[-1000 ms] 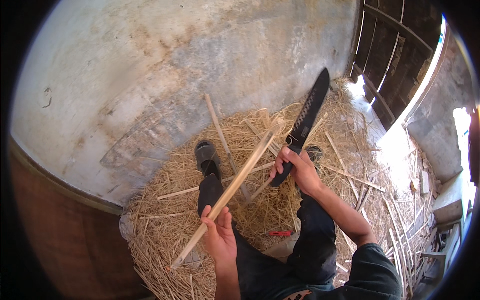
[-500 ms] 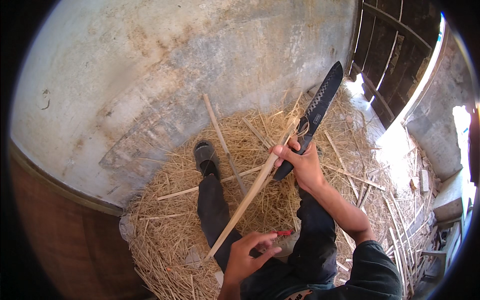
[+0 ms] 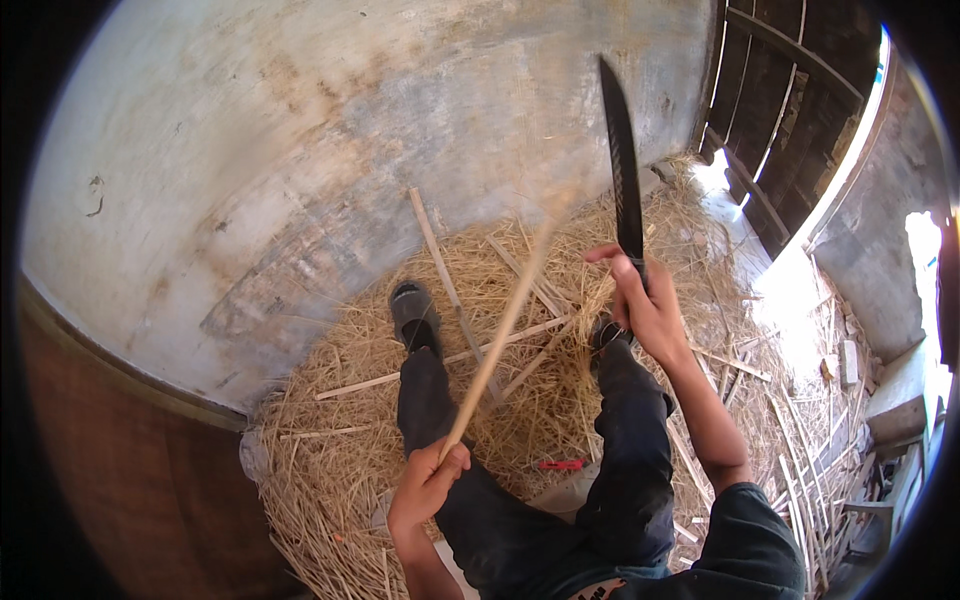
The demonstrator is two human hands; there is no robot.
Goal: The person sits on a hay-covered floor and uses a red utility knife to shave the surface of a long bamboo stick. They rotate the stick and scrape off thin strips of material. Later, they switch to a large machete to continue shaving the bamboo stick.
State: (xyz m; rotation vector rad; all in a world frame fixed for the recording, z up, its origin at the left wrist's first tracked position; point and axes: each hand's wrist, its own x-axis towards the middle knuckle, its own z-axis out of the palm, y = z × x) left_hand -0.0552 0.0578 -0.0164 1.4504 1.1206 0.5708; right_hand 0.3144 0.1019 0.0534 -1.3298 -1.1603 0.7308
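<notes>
My left hand is closed round the lower end of a pale wooden strip. The strip slants up and away to the right, its far end blurred by motion. In my right hand is the handle of a large knife with a broad black blade. Its blade points up, tip toward the wall, and the index finger sticks out to the left. A gap separates the knife from the strip. Between my legs, a small red object rests near a pale surface; its kind is unclear.
Straw-like shavings cover the floor round my legs, with several loose strips across them. A stained wall rises ahead. At the right are a dark plank door and a pale block; brown boarding stands at the left.
My right hand has let go of the strip and raised the knife, turning its blade more upright. My left hand, free before, has moved left and gripped the strip's lower end.
</notes>
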